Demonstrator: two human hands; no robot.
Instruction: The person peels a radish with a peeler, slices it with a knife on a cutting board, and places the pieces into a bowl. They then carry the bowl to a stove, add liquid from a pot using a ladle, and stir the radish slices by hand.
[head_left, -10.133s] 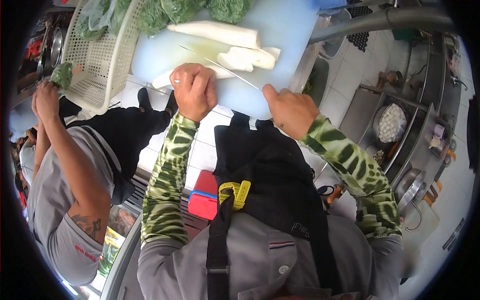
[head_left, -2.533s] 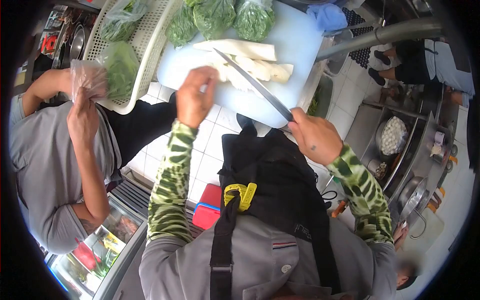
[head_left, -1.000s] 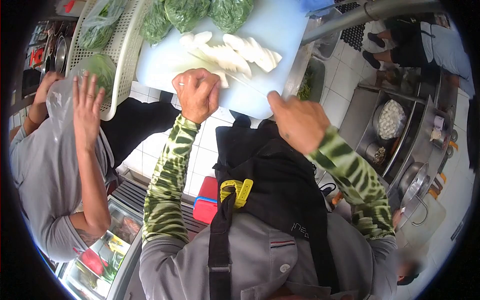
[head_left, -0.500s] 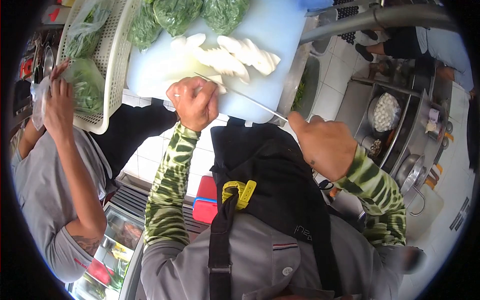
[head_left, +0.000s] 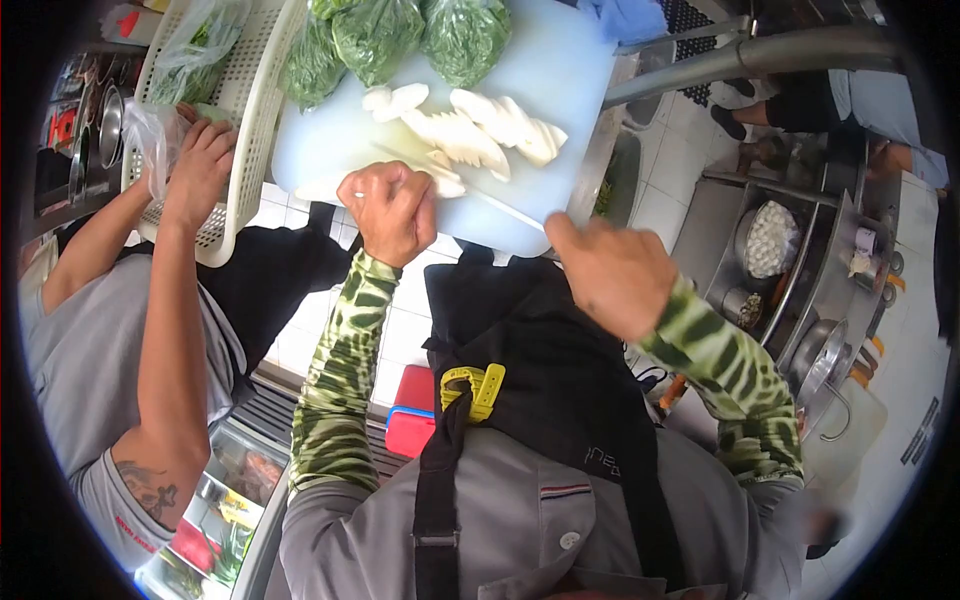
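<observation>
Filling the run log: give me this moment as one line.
left hand: pinning white vegetable | right hand: gripping knife | cutting board: slices piled

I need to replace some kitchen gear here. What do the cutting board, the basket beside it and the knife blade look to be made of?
The cutting board looks like matte white-blue plastic: smooth, uniform, slightly translucent. The basket seems moulded cream plastic, with a regular grid of perforations. The knife, held in the right hand, shows a thin, pale, shiny blade, probably steel; its handle is hidden.
</observation>
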